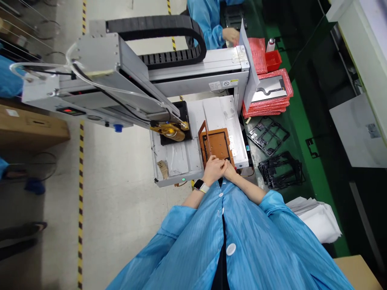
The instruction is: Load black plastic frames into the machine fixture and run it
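An orange-brown fixture plate [218, 143] with a hinged frame standing up at its left lies on the white bed of a dispensing machine [187, 157]. My left hand [213, 168], a smartwatch on its wrist, rests at the plate's near edge with fingers curled. Pressed against it from the right is my right hand [230, 171], its fingers bent onto the same edge. What the fingers pinch is too small to see. The machine's brass dispensing head [171, 131] hangs over a black tray to the left.
Black plastic frames [267, 135] lie on the green bench, with a stack of them [281, 169] nearer. Red bags [272, 98] hold a metal panel. White sheets [317, 219] sit at right. Another person in blue [211, 24] works at the far end. Cardboard box [30, 129] at left.
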A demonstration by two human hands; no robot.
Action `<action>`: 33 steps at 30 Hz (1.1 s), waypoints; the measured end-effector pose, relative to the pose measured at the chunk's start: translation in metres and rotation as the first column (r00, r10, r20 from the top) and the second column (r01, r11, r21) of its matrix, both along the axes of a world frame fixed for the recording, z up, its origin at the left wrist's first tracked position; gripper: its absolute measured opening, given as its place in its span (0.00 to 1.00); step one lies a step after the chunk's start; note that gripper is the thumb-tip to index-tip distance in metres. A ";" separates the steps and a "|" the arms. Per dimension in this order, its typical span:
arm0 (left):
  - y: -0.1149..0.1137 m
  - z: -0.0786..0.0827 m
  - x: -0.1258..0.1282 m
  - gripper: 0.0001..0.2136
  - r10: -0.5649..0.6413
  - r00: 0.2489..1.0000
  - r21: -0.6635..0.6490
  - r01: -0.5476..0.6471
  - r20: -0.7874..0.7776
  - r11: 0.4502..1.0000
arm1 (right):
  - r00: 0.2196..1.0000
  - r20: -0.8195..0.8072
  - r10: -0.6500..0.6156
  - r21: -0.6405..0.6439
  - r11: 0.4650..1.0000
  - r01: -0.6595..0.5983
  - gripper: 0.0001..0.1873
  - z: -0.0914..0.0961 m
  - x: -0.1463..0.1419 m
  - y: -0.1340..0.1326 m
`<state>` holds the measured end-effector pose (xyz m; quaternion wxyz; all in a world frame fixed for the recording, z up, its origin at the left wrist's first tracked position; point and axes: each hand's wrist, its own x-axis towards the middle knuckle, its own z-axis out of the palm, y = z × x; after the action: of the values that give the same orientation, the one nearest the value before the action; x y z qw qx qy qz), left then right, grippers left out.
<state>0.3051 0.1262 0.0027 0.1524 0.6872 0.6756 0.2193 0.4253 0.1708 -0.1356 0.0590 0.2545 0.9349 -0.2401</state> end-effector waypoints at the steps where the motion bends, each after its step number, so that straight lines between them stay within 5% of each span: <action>1: 0.000 0.000 0.000 0.22 0.001 1.000 0.001 -0.001 -0.001 1.000 | 1.000 0.001 0.001 -0.007 1.000 -0.001 0.15 0.002 0.002 -0.003; 10: 0.005 -0.024 0.016 0.22 -0.008 1.000 0.150 0.005 0.017 0.989 | 0.986 -0.027 0.162 -0.097 0.982 -0.164 0.19 0.023 0.030 -0.021; 13: 0.007 -0.041 0.025 0.20 -0.109 0.994 0.174 0.111 -0.022 0.979 | 0.997 -0.038 0.069 -0.142 0.987 -0.074 0.21 0.033 0.054 -0.019; 16: 0.011 -0.060 0.034 0.17 -0.273 0.960 0.122 0.278 -0.058 0.953 | 0.986 0.004 -0.167 -0.205 0.965 0.165 0.21 0.034 0.092 -0.021; 18: 0.015 -0.071 0.038 0.14 -0.359 0.931 0.056 0.363 -0.069 0.930 | 0.934 0.053 -0.353 -0.285 0.891 0.353 0.18 0.030 0.124 -0.026; 21: 0.019 -0.085 0.040 0.08 -0.457 0.885 -0.047 0.455 -0.088 0.889 | 0.794 0.170 -0.584 -0.384 0.703 0.599 0.16 0.018 0.177 -0.039; 28: 0.008 -0.107 0.044 0.20 -0.521 0.846 -0.160 0.502 -0.110 0.850 | 0.467 0.418 -0.779 -0.342 0.341 0.876 0.19 0.004 0.265 -0.084; 33: -0.025 -0.119 0.058 0.21 -0.405 0.908 -0.350 0.414 0.103 0.840 | 0.317 0.583 -0.748 -0.134 0.296 0.946 0.17 -0.005 0.283 -0.092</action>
<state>0.3634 0.1008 -0.1161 0.3286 0.7725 0.5399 0.0610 0.7086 0.0784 -0.1405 0.1718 0.7442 0.5189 -0.3840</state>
